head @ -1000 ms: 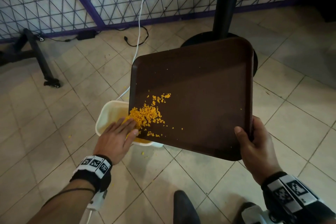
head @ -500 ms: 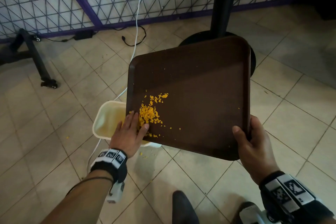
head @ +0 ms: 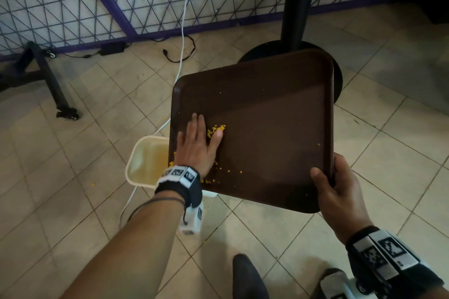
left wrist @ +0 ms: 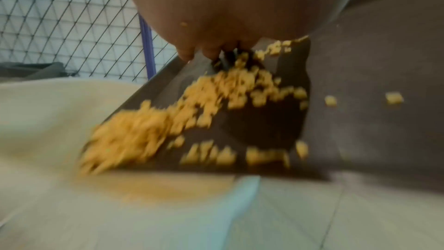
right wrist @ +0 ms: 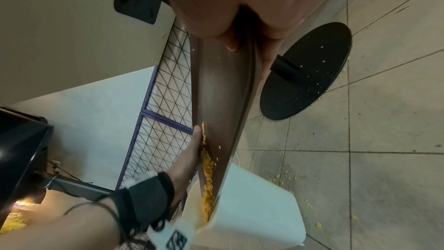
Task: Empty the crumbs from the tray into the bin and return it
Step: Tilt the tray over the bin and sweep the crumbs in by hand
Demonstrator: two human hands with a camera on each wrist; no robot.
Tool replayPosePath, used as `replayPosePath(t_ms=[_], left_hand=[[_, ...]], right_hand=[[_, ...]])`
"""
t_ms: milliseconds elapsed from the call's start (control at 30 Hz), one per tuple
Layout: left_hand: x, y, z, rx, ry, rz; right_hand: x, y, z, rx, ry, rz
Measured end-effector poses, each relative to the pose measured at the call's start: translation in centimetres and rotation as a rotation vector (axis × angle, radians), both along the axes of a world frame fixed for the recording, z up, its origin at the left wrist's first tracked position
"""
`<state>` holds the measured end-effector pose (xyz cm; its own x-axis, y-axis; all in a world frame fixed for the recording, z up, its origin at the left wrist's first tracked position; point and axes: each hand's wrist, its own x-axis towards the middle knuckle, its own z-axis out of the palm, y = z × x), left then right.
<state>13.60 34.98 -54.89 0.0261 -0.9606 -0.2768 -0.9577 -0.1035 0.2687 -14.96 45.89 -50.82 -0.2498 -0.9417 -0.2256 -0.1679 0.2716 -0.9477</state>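
A dark brown tray hangs tilted, its lower left corner over a cream bin on the floor. My right hand grips the tray's near right corner, thumb on top. My left hand lies flat on the tray with straight fingers, covering most of the orange crumbs. In the left wrist view the crumbs slide down the tray toward the bin. The right wrist view shows crumbs falling off the tray into the bin.
A black table post and round base stand just behind the tray. A white cable runs from a wall socket past the bin. A black wheeled stand is at the left. Spilled crumbs dot the tiled floor. My shoe is below.
My left hand has moved up from the tray's lower left edge onto the tray over the crumb pile. Fewer crumbs show on the tray. The right hand holds as before.
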Motion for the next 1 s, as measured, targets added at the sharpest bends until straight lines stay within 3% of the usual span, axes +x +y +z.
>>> replayPosePath(t_ms=[100,200,400,533,667,833,1000], left_hand=[[1.6,4.3,-1.6,0.093,-0.051,0.05],[2.7,4.9,-1.1,0.099,-0.044,0.088],[-2.7,-2.8,3.2,-0.16,0.072,-0.03],[-6.5,-6.0,4.1,-0.19,0.079,-0.096],[-5.2,-2.9,1.9,-0.148,0.053,-0.037],[-0.6,3.5,-0.7,0.069,-0.078,0.089],[-4.0,2.2,1.6,-0.107,-0.004,-0.007]], right_hand=[[0.1,0.1,0.3,-0.003,-0.013,0.005],[0.1,0.2,0.5,-0.016,-0.017,0.013],[0.1,0.2,0.1,-0.006,-0.02,0.016],[0.1,0.1,-0.1,-0.012,-0.015,0.011],[0.1,0.2,-0.3,-0.016,-0.023,0.016],[0.1,0.5,-0.5,-0.016,-0.048,0.004],[0.2,0.6,-0.6,-0.008,-0.054,-0.004]])
